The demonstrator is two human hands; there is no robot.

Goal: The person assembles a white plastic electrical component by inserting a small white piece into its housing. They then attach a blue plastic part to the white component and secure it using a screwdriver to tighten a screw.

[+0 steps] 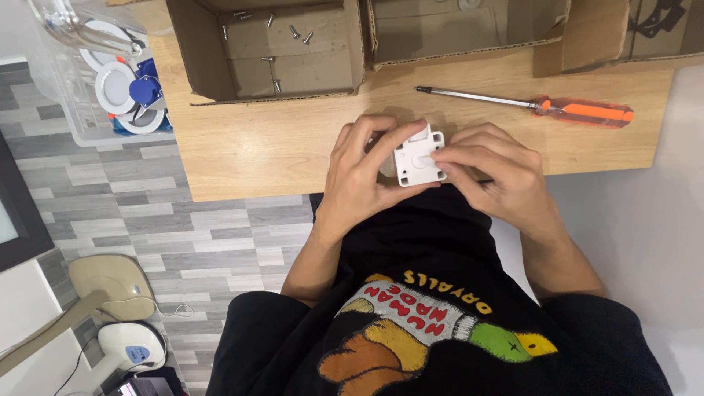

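At the far left, off the tabletop's left edge, a clear plastic bin [81,81] holds white round fittings with blue parts. On the tabletop [249,158], toward its far edge, an open cardboard box [271,48] has loose screws [282,44] scattered in it.

The left hand [359,180] curls around a small white square plastic part [418,158], thumb under its near side and fingers wrapped over its left and far edges. The part sits just above the tabletop's near edge, held between both hands, its flat face turned up toward the camera.

The right hand [495,172] closes in from the right, its fingertips [440,155] pinched at the round boss on the part's face; whether they grip anything there is too small to tell.

Beyond the right hand, an orange-handled screwdriver [535,106] lies untouched, its long axis running left to right, handle to the right, nearer the right hand.
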